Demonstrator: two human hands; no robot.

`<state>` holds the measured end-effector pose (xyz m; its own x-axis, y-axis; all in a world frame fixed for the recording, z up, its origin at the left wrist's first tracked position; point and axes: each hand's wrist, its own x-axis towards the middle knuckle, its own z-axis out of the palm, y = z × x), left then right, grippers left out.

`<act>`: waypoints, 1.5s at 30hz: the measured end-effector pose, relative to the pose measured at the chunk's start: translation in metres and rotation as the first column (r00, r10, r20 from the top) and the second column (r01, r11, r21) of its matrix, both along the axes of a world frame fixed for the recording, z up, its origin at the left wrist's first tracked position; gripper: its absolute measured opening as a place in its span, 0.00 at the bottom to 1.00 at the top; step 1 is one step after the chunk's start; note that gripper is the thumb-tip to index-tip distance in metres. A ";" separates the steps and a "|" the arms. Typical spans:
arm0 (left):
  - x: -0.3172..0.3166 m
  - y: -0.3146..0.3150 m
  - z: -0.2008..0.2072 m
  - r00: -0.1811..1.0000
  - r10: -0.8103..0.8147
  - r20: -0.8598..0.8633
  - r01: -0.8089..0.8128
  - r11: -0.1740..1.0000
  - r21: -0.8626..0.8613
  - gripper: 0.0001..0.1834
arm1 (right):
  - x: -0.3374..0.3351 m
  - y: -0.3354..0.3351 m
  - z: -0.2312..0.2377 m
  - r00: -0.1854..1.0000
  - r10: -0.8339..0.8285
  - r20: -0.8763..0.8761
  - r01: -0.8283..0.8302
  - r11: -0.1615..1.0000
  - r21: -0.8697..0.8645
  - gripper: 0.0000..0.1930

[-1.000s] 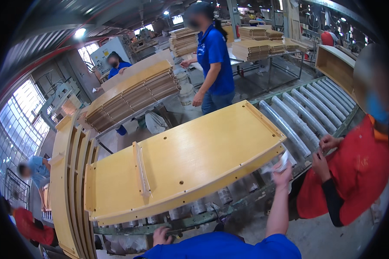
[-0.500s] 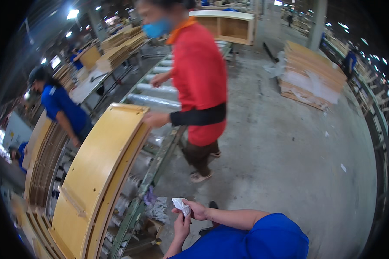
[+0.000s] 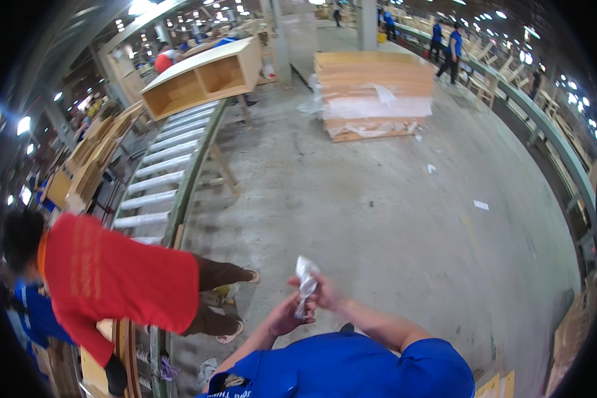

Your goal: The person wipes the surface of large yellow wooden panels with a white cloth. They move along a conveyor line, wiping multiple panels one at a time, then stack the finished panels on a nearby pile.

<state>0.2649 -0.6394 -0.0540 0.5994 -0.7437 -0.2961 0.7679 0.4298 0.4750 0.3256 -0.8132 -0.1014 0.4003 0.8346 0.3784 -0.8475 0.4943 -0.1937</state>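
Note:
A crumpled white sheet (image 3: 306,270), paper or thin plastic, is bunched between my two hands in front of my body. My left hand (image 3: 285,318) closes round its lower end, fingers curled. Higher up, my right hand (image 3: 326,293) pinches the sheet from the right side; this hand is slightly blurred. The sheet's loose top sticks up above my fingers, and part of its lower end is covered by them.
At my left a person in a red shirt (image 3: 126,278) bends over wooden panels beside a roller conveyor (image 3: 154,179). A wooden cabinet frame (image 3: 205,73) rests at its far end. Ahead stands a panel stack (image 3: 371,86); another conveyor (image 3: 530,113) runs along the right.
My view has swung to the right. The person in red now bends at the left edge, and the curved panels have mostly left view. Both my hands still hold the crumpled sheet.

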 end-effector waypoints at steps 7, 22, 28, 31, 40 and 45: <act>0.129 -0.126 0.004 0.971 -0.218 -0.099 0.205 0.971 -0.122 0.21 | 0.073 -0.132 0.042 0.839 -0.544 0.006 0.465 0.712 -0.526 0.26; 0.477 -0.304 0.038 0.293 -0.319 0.901 -0.432 0.797 0.422 0.12 | 0.370 -0.228 0.097 0.175 -0.946 0.274 0.807 -0.022 -0.590 0.22; 0.602 -0.381 0.054 0.180 -0.377 0.909 -0.354 0.837 0.417 0.11 | 0.482 -0.295 0.098 -0.071 -0.965 0.252 0.832 -0.196 -0.518 0.23; 0.667 -0.418 0.051 0.023 -0.424 0.905 -0.351 0.844 0.404 0.11 | 0.542 -0.331 0.096 -0.079 -0.942 0.325 0.834 -0.241 -0.496 0.23; 0.870 -0.496 0.087 -0.286 -0.500 0.817 -0.683 0.704 0.192 0.07 | 0.755 -0.422 0.123 0.115 -0.919 0.378 0.939 -0.024 -0.344 0.22; 0.958 -0.510 0.084 0.603 -0.245 0.759 -0.189 0.880 0.435 0.12 | 0.862 -0.460 0.115 0.373 -0.869 0.324 0.861 0.194 -0.469 0.22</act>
<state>1.2232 -1.1495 0.0303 0.7315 -0.6817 -0.0117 0.0133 -0.0028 0.9999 1.1880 -1.2734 0.0138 0.9987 -0.0138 0.0491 0.0430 0.7448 -0.6659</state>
